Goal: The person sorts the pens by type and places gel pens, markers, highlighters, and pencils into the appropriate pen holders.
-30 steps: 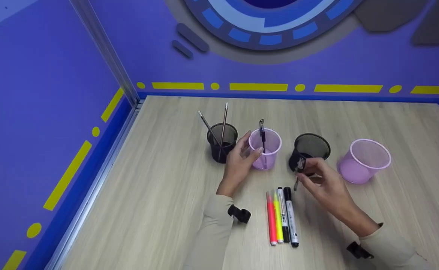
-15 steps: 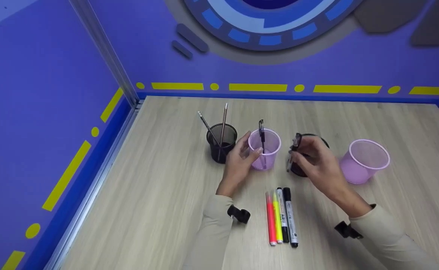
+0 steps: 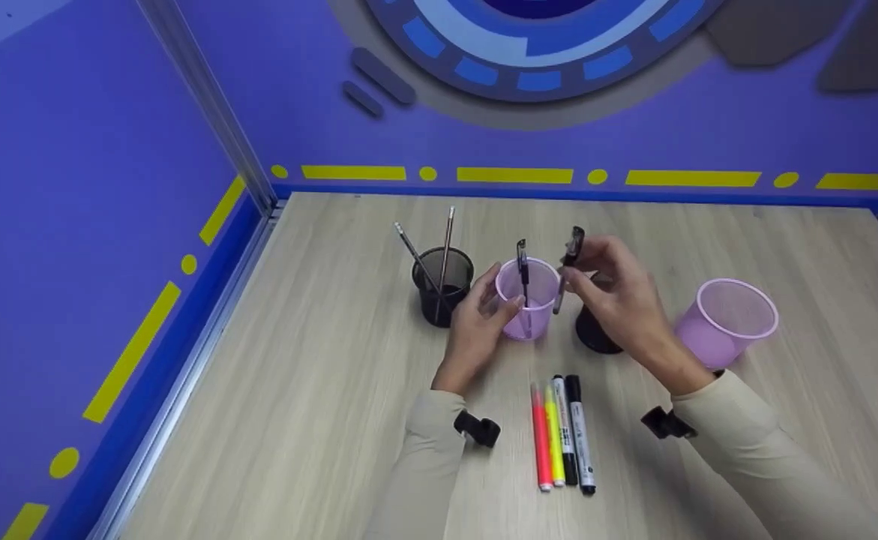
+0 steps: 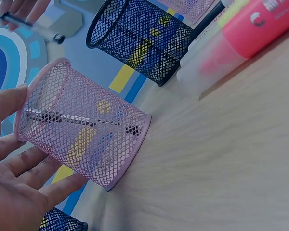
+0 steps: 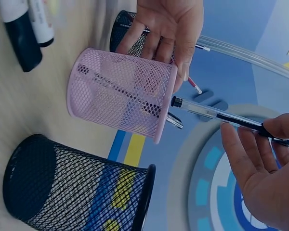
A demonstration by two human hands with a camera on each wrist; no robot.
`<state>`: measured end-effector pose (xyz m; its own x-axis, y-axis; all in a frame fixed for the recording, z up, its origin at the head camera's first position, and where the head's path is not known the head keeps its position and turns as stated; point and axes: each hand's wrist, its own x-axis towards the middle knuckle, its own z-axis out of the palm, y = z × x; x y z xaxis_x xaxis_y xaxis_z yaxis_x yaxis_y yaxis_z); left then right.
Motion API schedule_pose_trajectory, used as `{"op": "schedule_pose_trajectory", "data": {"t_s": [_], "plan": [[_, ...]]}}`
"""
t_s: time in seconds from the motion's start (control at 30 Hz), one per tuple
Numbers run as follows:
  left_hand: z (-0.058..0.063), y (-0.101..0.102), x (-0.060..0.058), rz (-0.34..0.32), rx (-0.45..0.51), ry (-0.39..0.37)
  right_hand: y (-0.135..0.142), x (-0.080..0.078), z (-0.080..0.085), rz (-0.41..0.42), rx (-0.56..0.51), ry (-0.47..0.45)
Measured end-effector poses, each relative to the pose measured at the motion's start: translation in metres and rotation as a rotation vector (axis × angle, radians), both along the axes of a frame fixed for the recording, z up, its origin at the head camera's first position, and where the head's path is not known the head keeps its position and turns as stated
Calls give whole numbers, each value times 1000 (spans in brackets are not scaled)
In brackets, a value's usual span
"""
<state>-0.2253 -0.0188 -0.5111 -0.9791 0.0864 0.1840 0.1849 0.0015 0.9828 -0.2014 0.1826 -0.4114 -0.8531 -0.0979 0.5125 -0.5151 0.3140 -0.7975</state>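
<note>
My left hand [image 3: 476, 322] grips a pink mesh pen cup [image 3: 542, 319] from its left side, thumb near the rim. One black pen [image 3: 525, 274] leans inside that cup. My right hand [image 3: 622, 292] pinches a second gel pen [image 5: 216, 114], clear-barrelled with a black grip and cap. In the right wrist view this pen's black end is close to the pink cup's rim. The right hand is above a black mesh cup [image 3: 596, 334] and partly hides it in the head view.
Another black mesh cup [image 3: 435, 304] with two pencils [image 3: 447, 240] stands at left. A second pink cup [image 3: 716, 341] is at right. In front lie a pink highlighter [image 3: 542, 442], a yellow highlighter [image 3: 555, 442] and two markers [image 3: 581, 442] side by side on the wooden table [image 3: 296, 412].
My right hand has lifted the pen and carried it leftward and away from me, from the front of the black cup to beside the pink cup. The left hand has stayed put.
</note>
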Motion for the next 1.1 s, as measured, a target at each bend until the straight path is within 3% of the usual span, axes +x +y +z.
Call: {"op": "schedule_pose_trajectory", "data": {"t_s": [0.47,1.1], "plan": [[0,0,-1,-1,-23,-3,-16,-23,4,29,-51,-36],[0,-1,-1,-22,5,17,-24,-39,-21,63,210,-152]]}}
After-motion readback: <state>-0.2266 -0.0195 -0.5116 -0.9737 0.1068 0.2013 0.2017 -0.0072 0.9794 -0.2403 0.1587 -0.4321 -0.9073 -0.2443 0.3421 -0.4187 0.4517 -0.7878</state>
